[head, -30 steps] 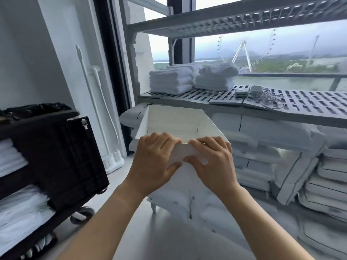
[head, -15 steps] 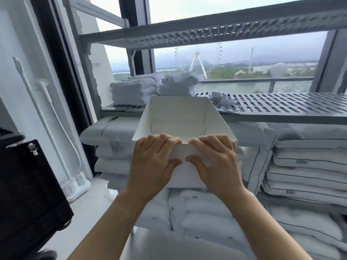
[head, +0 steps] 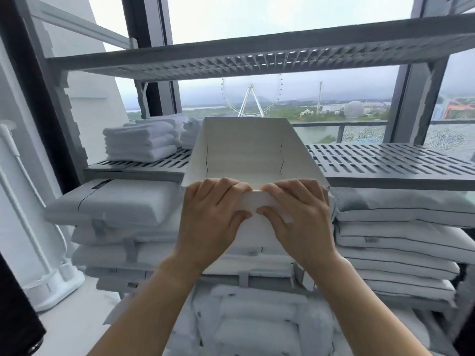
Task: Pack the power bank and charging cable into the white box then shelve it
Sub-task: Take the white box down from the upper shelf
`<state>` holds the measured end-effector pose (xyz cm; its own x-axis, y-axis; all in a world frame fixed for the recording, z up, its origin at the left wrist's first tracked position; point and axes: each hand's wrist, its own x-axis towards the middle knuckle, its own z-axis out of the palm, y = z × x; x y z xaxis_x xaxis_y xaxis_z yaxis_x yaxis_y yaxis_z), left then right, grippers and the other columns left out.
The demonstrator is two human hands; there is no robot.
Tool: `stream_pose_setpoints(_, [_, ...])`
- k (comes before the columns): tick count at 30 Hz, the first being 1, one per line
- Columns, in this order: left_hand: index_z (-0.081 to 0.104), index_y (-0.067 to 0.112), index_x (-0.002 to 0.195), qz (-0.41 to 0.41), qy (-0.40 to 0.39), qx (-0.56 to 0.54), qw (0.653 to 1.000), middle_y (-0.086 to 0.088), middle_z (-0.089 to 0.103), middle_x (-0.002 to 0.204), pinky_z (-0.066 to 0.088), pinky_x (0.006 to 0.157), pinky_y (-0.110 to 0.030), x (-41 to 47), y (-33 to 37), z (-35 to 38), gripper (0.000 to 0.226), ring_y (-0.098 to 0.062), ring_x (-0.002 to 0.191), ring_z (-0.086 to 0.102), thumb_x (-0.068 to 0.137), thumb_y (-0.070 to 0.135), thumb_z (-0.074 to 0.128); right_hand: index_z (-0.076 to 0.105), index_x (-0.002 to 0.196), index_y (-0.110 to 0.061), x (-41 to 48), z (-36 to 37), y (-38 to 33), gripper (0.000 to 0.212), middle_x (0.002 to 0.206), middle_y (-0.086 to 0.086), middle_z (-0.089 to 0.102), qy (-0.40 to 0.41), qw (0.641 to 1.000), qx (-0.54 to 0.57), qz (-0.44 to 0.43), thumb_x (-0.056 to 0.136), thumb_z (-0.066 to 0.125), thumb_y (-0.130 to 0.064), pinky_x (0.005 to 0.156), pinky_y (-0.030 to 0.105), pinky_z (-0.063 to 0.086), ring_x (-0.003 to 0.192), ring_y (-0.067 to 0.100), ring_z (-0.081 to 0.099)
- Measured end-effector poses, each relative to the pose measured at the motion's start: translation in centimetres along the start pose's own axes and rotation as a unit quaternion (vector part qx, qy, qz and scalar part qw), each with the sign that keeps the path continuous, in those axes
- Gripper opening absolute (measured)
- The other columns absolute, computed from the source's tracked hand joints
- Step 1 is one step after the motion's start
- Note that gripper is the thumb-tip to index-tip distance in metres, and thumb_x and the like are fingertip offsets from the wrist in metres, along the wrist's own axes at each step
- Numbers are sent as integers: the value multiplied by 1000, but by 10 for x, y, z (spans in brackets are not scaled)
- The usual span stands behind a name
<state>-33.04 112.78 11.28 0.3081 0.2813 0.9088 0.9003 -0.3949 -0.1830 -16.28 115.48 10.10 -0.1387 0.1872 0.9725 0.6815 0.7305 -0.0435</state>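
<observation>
An open white box point(head: 244, 152) is held up in front of the grey slatted shelf point(head: 385, 163), its far wall about level with the shelf top. My left hand point(head: 210, 222) and my right hand point(head: 300, 219) both grip its near wall, fingers curled over the rim and thumbs on the outside. What I can see of the box's inside is bare white card. The power bank and the charging cable are hidden behind the box.
Folded white towels point(head: 138, 142) lie on the shelf's left end. An upper shelf point(head: 257, 57) runs overhead. Stacks of white bedding point(head: 398, 242) fill the levels below. A dark cart edge point(head: 18, 317) stands at the left; a window is behind.
My view has swung right and come closer to the shelf. The box has risen and now covers the spot where the power bank and cable lay. Both hands keep their grip.
</observation>
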Motion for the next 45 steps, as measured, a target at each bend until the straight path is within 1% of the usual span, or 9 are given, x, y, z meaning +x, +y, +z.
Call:
stream_pose_setpoints(11, [52, 20, 103, 29, 45, -28, 998, 3, 63, 93, 29, 80, -29, 74, 72, 128, 32, -15, 88, 46, 78, 32, 70, 70, 94, -14, 7, -35, 151, 23, 88, -1, 67, 23, 999, -48, 2, 73, 75, -20, 78, 35, 41, 89, 17, 49])
stream_pose_setpoints(16, [52, 21, 103, 38, 39, -56, 997, 2, 63, 92, 30, 78, -30, 106, 96, 185, 38, -17, 88, 46, 73, 29, 74, 70, 95, -13, 7, -44, 216, 23, 88, 1, 67, 25, 997, -74, 4, 74, 73, -23, 77, 34, 41, 88, 17, 49])
stream_pose_setpoints(21, [54, 20, 101, 48, 31, -85, 995, 1, 63, 93, 30, 79, -30, 133, 102, 242, 35, -18, 89, 46, 73, 31, 73, 70, 94, -13, 11, -35, 271, 24, 88, 0, 67, 29, 995, -95, 18, 72, 74, -21, 77, 34, 41, 89, 16, 48])
stream_pose_setpoints(25, [56, 19, 100, 48, 34, -111, 992, 3, 63, 93, 30, 80, -29, 146, 98, 289, 32, -16, 90, 46, 75, 32, 71, 69, 94, -15, 14, -20, 310, 24, 88, -3, 67, 12, 992, -120, 25, 71, 76, -19, 76, 38, 44, 89, 17, 50])
stream_pose_setpoints(29, [54, 20, 103, 39, 31, -124, 991, 2, 63, 95, 31, 81, -29, 162, 88, 329, 37, -16, 91, 45, 73, 34, 71, 68, 97, -15, 24, -4, 344, 27, 91, -3, 67, -11, 990, -137, 23, 72, 76, -21, 80, 32, 39, 89, 19, 52])
stream_pose_setpoints(32, [53, 19, 106, 39, 18, -130, 991, 1, 61, 98, 29, 83, -29, 179, 78, 355, 43, -17, 93, 44, 71, 37, 68, 65, 104, -14, 38, 8, 368, 32, 96, -1, 66, -29, 989, -139, 25, 74, 71, -22, 86, 29, 34, 94, 17, 48])
stream_pose_setpoints(36, [53, 16, 109, 7, 30, -130, 991, -1, 58, 101, 28, 85, -30, 192, 74, 387, 39, -20, 93, 43, 77, 38, 59, 56, 122, -13, 42, 28, 395, 41, 115, 3, 61, -46, 987, -150, 24, 84, 61, -25, 107, 28, 20, 112, 18, 45])
stream_pose_setpoints(40, [50, 15, 111, 4, 69, -94, 993, -2, 54, 103, 29, 92, -33, 194, 72, 414, 34, -22, 96, 45, 85, 37, 51, 45, 132, -12, 35, 50, 412, 43, 134, 4, 53, -23, 984, -175, 11, 92, 46, -26, 110, 34, 20, 128, 22, 37])
stream_pose_setpoints(45, [41, 12, 128, -8, 48, -52, 997, -4, 42, 123, 22, 106, -41, 194, 73, 444, 43, -26, 117, 40, 92, 36, 38, 33, 139, -16, 35, 70, 431, 48, 145, 3, 39, -33, 977, -209, 32, 94, 39, -30, 113, 37, 14, 137, 23, 24])
